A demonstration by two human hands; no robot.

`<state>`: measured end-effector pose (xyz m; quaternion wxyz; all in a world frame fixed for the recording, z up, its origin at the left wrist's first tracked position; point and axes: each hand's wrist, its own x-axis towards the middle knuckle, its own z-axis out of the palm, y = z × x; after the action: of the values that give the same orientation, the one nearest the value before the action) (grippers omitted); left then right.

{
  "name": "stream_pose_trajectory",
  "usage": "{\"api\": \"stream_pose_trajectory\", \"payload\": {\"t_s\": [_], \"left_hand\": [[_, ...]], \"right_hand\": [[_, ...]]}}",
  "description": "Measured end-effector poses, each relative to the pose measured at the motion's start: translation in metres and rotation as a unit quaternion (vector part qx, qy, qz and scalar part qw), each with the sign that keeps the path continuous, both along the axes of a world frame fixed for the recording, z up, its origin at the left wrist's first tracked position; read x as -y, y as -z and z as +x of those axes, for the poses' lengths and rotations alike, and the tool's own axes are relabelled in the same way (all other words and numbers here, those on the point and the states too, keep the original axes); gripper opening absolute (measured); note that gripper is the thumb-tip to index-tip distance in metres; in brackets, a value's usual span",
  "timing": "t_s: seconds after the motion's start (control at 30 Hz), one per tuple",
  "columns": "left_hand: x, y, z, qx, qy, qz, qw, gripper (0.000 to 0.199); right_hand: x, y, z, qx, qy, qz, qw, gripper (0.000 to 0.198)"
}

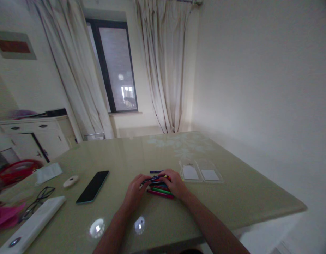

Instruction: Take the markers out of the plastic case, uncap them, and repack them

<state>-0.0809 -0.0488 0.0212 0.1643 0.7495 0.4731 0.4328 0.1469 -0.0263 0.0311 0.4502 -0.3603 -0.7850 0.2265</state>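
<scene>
Several coloured pens, among them a green pen (161, 191) and a dark pink pen (160, 194), lie in a loose pile on the table. My left hand (138, 185) is at the pile's left side, its fingers closed on the ends of some dark pens (152, 179). From the right, my right hand (175, 181) curls over the other ends of the pens, fingers closed round them. A blue pen (156, 171) lies just beyond the hands. Two clear plastic sleeves with white cards (190, 172) lie flat to the right of my right hand.
A black phone (92, 187) lies left of my left hand. Farther left are a round white object (71, 181), a face mask (48, 173), glasses (38, 201) and a long white case (33, 225). The table's right edge runs beside the wall.
</scene>
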Motion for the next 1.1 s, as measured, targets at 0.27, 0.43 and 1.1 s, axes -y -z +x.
{"api": "stream_pose_trajectory", "payload": {"t_s": [0.27, 0.43, 1.1], "left_hand": [[0.002, -0.001, 0.001, 0.011, 0.008, -0.014, 1.000, 0.021], [0.003, -0.002, 0.002, 0.016, 0.019, -0.030, 0.999, 0.023], [-0.010, 0.012, 0.006, -0.025, -0.109, -0.094, 0.989, 0.069]], "right_hand": [[0.000, -0.001, 0.002, -0.029, -0.008, -0.014, 0.999, 0.016], [0.001, -0.003, 0.002, -0.038, -0.019, -0.020, 0.999, 0.016], [-0.018, -0.008, 0.028, -0.023, 0.172, 0.005, 0.985, 0.014]]}}
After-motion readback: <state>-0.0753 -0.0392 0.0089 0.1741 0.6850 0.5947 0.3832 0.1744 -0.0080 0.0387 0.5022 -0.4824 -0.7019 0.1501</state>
